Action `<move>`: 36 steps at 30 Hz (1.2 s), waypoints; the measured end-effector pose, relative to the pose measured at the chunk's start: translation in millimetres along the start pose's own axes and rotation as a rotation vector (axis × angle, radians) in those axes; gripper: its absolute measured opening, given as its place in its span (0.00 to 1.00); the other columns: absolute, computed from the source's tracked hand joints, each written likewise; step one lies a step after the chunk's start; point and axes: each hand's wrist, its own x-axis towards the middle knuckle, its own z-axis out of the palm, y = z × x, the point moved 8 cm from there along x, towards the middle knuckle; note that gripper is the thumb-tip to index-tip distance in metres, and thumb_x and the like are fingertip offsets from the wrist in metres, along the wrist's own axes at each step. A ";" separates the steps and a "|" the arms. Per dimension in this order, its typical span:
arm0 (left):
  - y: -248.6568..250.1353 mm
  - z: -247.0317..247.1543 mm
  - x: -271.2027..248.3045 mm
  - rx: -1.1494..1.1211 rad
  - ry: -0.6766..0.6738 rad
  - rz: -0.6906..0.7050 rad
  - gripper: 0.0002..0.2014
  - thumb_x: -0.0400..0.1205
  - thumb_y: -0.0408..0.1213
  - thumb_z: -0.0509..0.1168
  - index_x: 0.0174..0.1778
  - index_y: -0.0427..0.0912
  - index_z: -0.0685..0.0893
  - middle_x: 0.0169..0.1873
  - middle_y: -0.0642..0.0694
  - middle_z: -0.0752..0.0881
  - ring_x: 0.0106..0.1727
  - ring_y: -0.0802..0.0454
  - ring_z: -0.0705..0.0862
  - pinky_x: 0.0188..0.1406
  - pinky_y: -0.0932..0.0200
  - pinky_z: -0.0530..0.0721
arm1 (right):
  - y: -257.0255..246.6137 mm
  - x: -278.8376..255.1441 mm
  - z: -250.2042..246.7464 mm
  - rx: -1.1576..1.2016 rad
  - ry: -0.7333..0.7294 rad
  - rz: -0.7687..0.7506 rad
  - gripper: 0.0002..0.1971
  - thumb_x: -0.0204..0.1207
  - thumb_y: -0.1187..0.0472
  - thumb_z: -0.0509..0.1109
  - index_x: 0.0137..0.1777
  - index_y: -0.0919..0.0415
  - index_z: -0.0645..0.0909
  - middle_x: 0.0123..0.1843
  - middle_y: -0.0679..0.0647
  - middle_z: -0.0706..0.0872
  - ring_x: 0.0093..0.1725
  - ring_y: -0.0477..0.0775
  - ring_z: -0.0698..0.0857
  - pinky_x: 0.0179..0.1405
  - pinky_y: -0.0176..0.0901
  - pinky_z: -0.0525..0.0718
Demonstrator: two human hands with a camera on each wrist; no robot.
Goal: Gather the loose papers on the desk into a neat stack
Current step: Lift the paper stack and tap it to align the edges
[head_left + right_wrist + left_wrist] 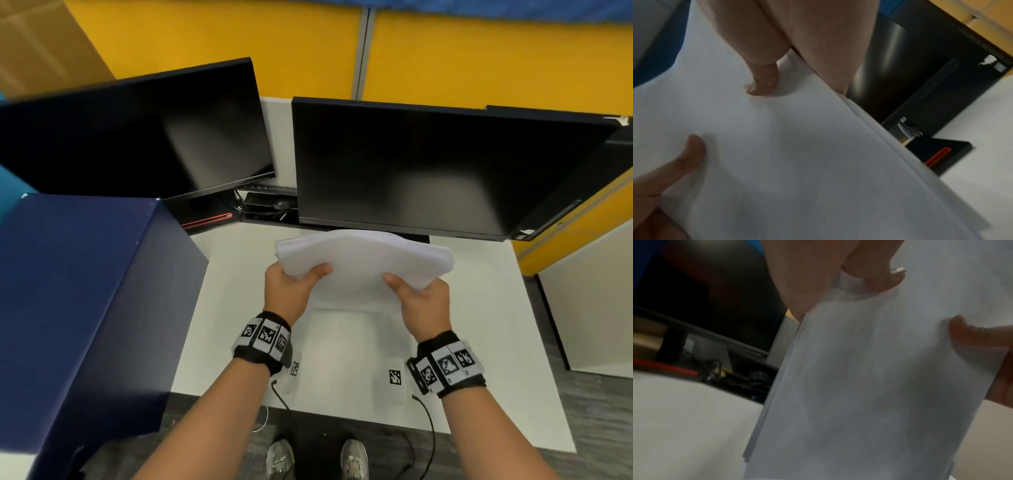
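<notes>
A stack of white papers [363, 260] hangs above the white desk [479, 308], in front of the right monitor, and its middle bows upward. My left hand [298, 284] grips its near left corner, thumb on top. At the near right corner my right hand [419, 296] holds the stack the same way. The fingers under the sheets are hidden. The left wrist view shows the papers [869, 386] and their layered left edge. In the right wrist view the papers [797, 146] fill most of the picture, with the sheet edges slightly uneven on the right.
Two dark monitors [137, 137] [428, 171] stand at the back of the desk. A big dark blue box [85, 308] takes up the left side. A black device with a red stripe [205, 219] and cables lie under the left monitor. Two small printed markers [395, 377] sit near the front edge.
</notes>
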 end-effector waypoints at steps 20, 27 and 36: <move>22.7 0.0 -19.8 -0.008 0.053 0.150 0.34 0.71 0.48 0.79 0.71 0.42 0.75 0.59 0.48 0.85 0.57 0.63 0.86 0.49 0.71 0.84 | -12.5 -10.2 -0.4 -0.012 -0.032 -0.019 0.26 0.63 0.51 0.84 0.61 0.52 0.82 0.55 0.44 0.89 0.51 0.35 0.89 0.56 0.39 0.88; 54.3 8.0 -19.6 -0.110 0.300 0.108 0.14 0.84 0.50 0.67 0.51 0.41 0.84 0.44 0.50 0.86 0.46 0.56 0.85 0.49 0.63 0.82 | -51.3 -5.4 -1.6 0.110 0.119 -0.131 0.20 0.73 0.41 0.67 0.43 0.61 0.81 0.37 0.48 0.83 0.37 0.44 0.83 0.41 0.38 0.80; 55.1 6.3 -12.6 -0.041 0.314 0.069 0.10 0.84 0.48 0.68 0.51 0.46 0.85 0.45 0.53 0.87 0.46 0.65 0.84 0.46 0.71 0.81 | -47.9 2.8 -1.6 -0.061 -0.040 -0.125 0.20 0.67 0.57 0.81 0.58 0.53 0.83 0.55 0.45 0.86 0.52 0.42 0.85 0.50 0.35 0.86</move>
